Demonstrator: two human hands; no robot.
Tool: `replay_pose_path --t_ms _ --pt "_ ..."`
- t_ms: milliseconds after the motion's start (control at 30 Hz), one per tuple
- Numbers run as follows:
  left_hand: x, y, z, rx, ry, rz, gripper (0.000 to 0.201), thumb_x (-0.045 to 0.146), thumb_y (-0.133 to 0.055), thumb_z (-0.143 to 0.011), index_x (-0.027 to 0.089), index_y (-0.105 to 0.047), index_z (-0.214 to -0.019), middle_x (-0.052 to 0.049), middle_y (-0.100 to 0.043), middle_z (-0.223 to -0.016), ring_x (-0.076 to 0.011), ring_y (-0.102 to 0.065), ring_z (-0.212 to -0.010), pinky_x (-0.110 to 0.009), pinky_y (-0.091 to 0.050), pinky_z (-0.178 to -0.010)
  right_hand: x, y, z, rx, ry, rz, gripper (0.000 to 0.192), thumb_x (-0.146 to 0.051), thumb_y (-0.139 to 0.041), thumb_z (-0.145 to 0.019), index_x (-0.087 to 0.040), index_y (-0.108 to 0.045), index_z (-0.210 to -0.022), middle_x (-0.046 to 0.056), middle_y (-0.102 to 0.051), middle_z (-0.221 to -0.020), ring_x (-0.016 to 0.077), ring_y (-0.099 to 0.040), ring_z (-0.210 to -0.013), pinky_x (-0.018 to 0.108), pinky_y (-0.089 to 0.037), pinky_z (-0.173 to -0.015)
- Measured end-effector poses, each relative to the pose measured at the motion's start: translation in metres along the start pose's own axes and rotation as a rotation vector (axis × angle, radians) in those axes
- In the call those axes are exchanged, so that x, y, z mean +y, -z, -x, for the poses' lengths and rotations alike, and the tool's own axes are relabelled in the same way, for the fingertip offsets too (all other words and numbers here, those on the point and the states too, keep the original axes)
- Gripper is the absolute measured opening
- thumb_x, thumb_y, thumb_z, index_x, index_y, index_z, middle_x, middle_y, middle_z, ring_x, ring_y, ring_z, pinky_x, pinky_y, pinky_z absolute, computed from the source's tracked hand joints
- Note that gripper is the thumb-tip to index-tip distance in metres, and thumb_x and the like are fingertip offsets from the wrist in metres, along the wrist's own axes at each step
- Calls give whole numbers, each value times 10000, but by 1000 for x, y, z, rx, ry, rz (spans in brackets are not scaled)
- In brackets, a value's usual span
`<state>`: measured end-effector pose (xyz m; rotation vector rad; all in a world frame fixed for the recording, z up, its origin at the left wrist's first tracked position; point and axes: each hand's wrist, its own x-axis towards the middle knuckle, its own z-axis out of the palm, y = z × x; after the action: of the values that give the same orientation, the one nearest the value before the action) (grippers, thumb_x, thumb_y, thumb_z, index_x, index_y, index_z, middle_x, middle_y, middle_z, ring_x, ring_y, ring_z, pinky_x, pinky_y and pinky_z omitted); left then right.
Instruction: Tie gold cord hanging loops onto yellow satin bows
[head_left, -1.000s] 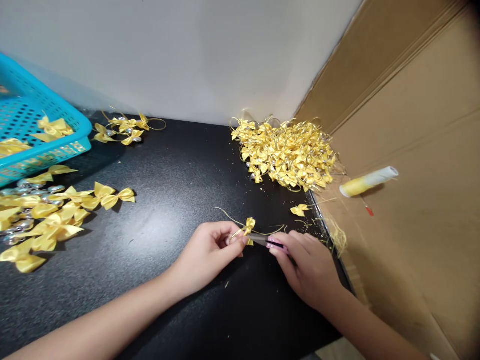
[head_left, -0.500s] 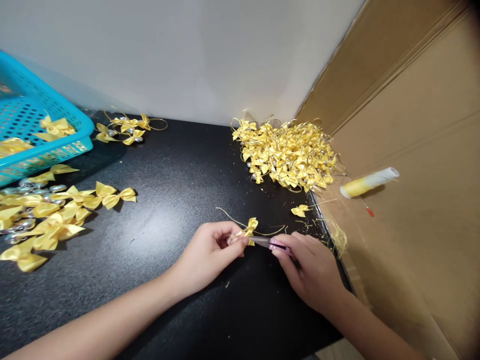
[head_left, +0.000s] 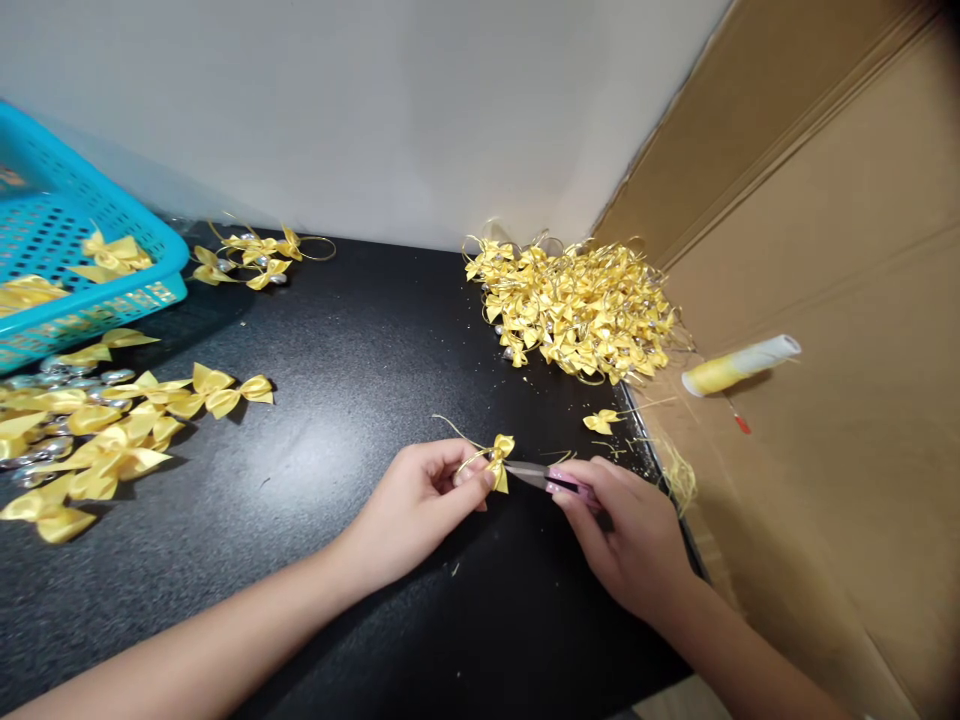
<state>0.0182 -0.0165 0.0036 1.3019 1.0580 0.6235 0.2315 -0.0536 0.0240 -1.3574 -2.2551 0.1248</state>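
Observation:
My left hand [head_left: 439, 505] pinches a yellow ribbon bow [head_left: 501, 462] with a gold cord loop, low over the black table. A loose cord end [head_left: 454, 427] sticks out from the bow to the upper left. In my right hand [head_left: 622, 525] is a pair of thread snips [head_left: 534, 476] with a pinkish-purple grip, its blades pointing left at the bow's right side. Fingers hide most of the grip, and part of the loop is behind my left fingers.
A heap of finished-looking bows with cords [head_left: 581, 310] lies at the back right. One bow [head_left: 602, 421] and cord scraps [head_left: 679, 480] are near the right edge. At left are a blue basket [head_left: 161, 262] and loose bows [head_left: 112, 455]. A thread tube [head_left: 739, 365] stands off the cardboard [head_left: 825, 480].
The snips have moved slightly right, away from the bow. The cord that stretched right from the bow now appears cut off from it. My left hand has barely moved.

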Motion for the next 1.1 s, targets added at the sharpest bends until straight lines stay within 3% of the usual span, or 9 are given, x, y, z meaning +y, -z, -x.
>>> replay_pose_path --t_ms 400,1100 --pt "1 0 0 0 -2 30 275 385 -537 -820 178 -527 -639 35 -493 -597 -101 -411 -565 -226 -332 -541 -1 -4 -2 -57 -58 -25 188 -291 -472 -964 -187 -628 -965 12 -689 -725 123 -624 -589 223 -463 -535" --pt "-2 0 1 -17 -18 41 253 340 -533 -830 166 -531 -646 46 -459 -600 -96 -390 -575 -228 -310 -545 -3 -7 -5 -138 -86 -71 196 -260 -456 -966 -189 -634 -927 16 -705 -787 128 -631 -636 228 -448 -570"
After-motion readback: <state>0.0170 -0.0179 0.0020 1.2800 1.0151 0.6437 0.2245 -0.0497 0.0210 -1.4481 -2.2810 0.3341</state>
